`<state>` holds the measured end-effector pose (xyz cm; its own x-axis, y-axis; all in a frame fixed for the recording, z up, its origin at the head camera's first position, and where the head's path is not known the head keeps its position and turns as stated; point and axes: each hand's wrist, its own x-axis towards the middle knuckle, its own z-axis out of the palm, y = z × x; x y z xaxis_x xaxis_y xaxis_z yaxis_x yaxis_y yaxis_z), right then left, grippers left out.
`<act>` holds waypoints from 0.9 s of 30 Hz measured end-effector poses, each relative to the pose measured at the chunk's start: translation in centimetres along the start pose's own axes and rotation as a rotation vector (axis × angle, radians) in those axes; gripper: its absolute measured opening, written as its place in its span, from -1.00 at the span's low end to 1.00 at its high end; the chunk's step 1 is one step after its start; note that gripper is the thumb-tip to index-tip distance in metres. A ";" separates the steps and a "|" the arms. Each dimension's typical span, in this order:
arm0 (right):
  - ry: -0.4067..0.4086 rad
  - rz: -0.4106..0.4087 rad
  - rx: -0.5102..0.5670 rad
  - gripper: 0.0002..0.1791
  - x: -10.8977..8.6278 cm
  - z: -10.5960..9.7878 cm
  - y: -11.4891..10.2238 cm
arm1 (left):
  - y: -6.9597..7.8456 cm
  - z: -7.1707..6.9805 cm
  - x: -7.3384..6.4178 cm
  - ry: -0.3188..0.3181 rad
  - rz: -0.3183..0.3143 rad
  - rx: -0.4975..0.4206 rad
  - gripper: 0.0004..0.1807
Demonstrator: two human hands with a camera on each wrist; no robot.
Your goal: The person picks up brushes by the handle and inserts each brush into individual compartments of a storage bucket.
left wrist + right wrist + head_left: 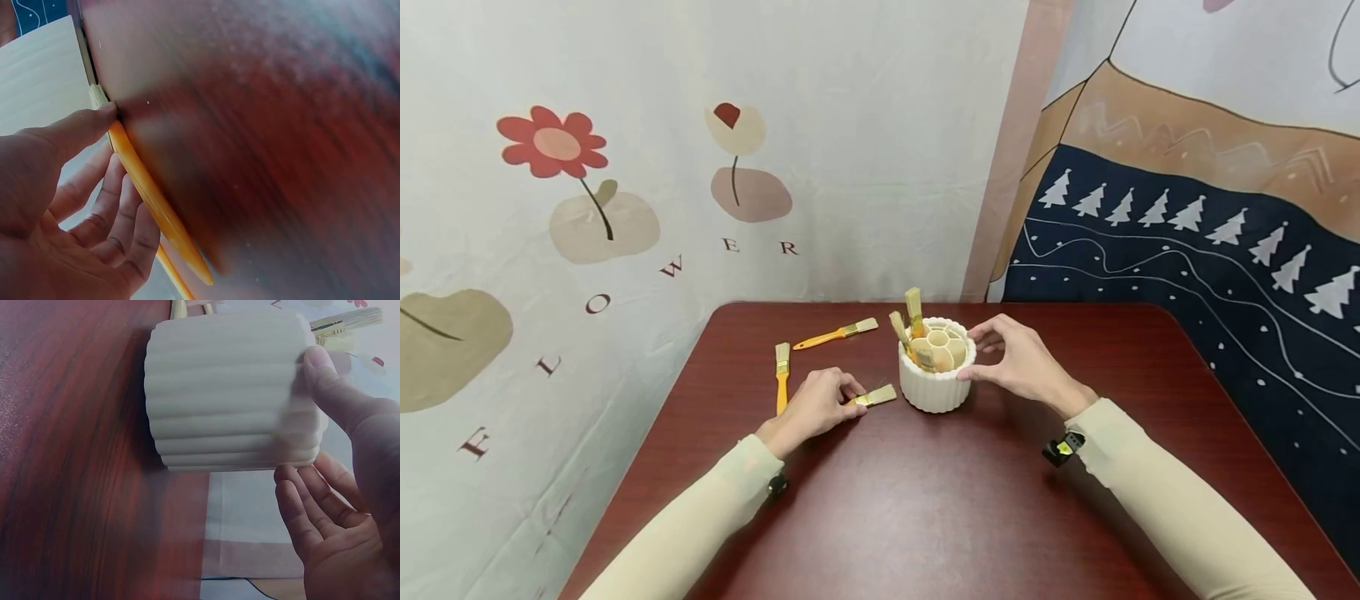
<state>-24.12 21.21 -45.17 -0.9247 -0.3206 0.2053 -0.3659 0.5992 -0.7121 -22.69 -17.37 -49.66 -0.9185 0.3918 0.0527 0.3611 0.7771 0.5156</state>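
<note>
With thumb and fingertips, my left hand (816,404) pinches a flat paintbrush (877,397) near its metal band, low over the table. Its orange handle (159,203) runs back below the fingers in the left wrist view, and the pale bristles point toward the holder. That holder (934,393) is a round, cream, ribbed pot with a divided insert. My right hand (1026,360) grips its right side, thumb near the rim and fingers around the far side. Paintbrushes (913,310) stand bristles up in the left compartments of the pot.
Two more orange-handled paintbrushes lie on the table: one brush (782,375) left of my left hand, another brush (838,333) farther back. Behind the dark red wooden table (955,517) hangs a printed curtain (880,167), close to its back edge.
</note>
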 end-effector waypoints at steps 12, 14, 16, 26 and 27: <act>0.055 -0.004 -0.021 -0.35 -0.7 0.3 0.0 | 0.1 0.0 -0.1 -0.027 0.050 -0.043 -0.87; 0.059 -0.009 -0.015 -0.36 -0.9 0.4 0.0 | 0.1 0.1 -0.2 -0.027 0.055 -0.058 -0.86; 0.063 -0.019 -0.011 -0.36 -1.0 0.4 0.0 | 0.3 0.2 -0.3 -0.023 0.056 -0.076 -0.86; 0.096 -0.042 -0.008 -0.43 -1.1 0.5 -0.1 | 1.2 0.3 -0.3 0.004 0.084 -0.126 -0.85; 0.103 -0.044 -0.013 -0.44 -1.1 0.5 -0.1 | 1.3 0.3 -0.3 0.004 0.086 -0.129 -0.85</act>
<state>-22.96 21.08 -45.66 -0.9132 -0.2706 0.3047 -0.4075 0.5957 -0.6922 -21.89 -16.37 -49.24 -0.8858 0.4520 0.1051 0.4152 0.6708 0.6145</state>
